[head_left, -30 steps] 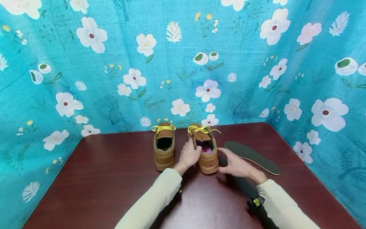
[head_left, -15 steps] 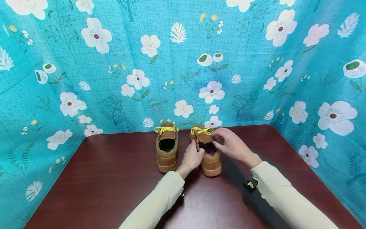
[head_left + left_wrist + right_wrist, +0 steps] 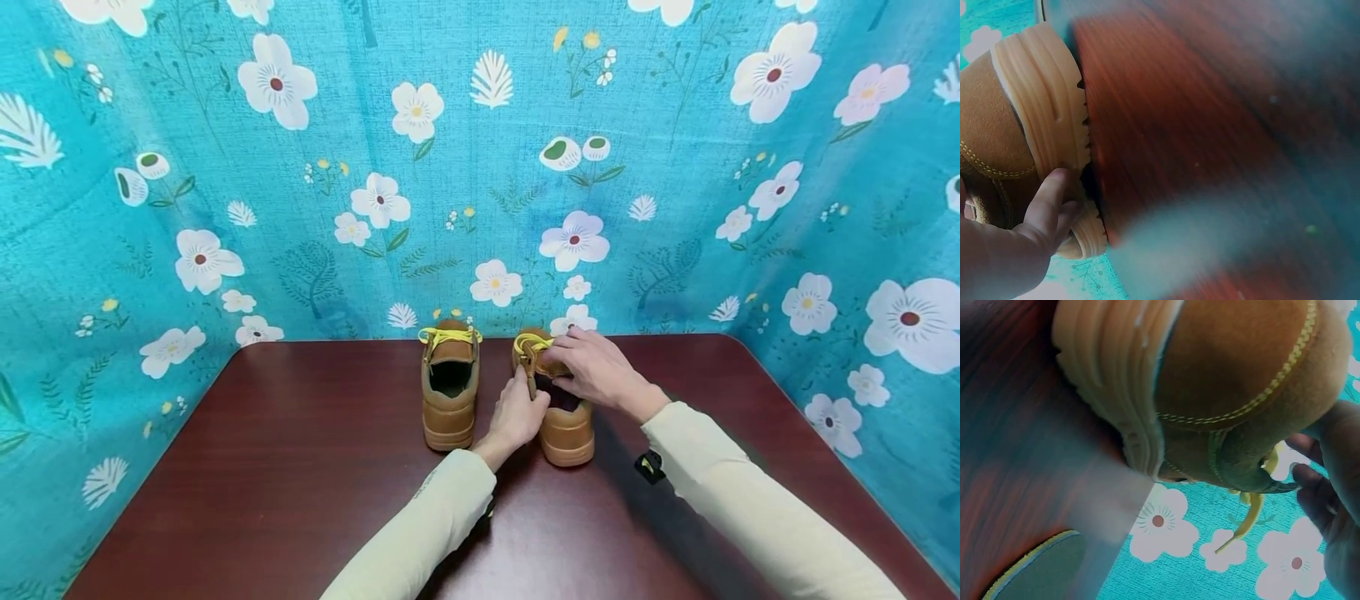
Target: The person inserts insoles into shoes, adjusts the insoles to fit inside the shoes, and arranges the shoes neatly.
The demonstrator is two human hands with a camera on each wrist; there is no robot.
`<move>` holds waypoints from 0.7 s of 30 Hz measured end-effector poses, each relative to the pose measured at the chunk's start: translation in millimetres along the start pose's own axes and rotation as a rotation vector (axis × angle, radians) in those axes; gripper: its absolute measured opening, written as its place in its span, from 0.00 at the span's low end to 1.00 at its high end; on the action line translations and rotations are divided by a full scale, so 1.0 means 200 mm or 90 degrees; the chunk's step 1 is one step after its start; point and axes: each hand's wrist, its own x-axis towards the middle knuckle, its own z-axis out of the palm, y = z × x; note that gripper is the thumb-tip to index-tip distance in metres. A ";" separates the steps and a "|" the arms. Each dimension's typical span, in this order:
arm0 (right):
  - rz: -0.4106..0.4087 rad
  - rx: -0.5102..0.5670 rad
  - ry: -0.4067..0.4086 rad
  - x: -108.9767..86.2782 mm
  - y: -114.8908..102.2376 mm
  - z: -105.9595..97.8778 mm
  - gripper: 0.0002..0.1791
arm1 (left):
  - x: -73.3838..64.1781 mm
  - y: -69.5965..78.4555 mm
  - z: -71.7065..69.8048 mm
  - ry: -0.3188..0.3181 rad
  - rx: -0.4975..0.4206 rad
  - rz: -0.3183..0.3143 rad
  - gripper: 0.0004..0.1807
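Bracketing the right-hand shoe (image 3: 567, 435), my left hand (image 3: 517, 412) grips its left side while my right hand (image 3: 600, 371) pinches the opposite edge of the opening. The shoe stands upright on the bench (image 3: 315, 417), between both hands. Its long axis runs away from me: heel near, toe toward the curtain (image 3: 495, 200). My right hand is nearer the yellow laces (image 3: 534, 342). I judge further work depends on access to the opening between my hands.
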 end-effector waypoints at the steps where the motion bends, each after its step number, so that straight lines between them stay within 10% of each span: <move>1: -0.004 -0.001 0.006 0.00 0.00 0.00 0.14 | 0.00 0.00 0.00 0.002 0.002 0.000 0.37; 14: 0.087 0.060 0.136 0.04 0.03 0.02 0.07 | 0.01 0.04 0.00 -0.015 0.012 -0.007 0.37; 21: 0.185 0.088 0.092 0.08 0.07 0.04 0.05 | 0.01 0.03 0.00 -0.006 0.017 -0.014 0.39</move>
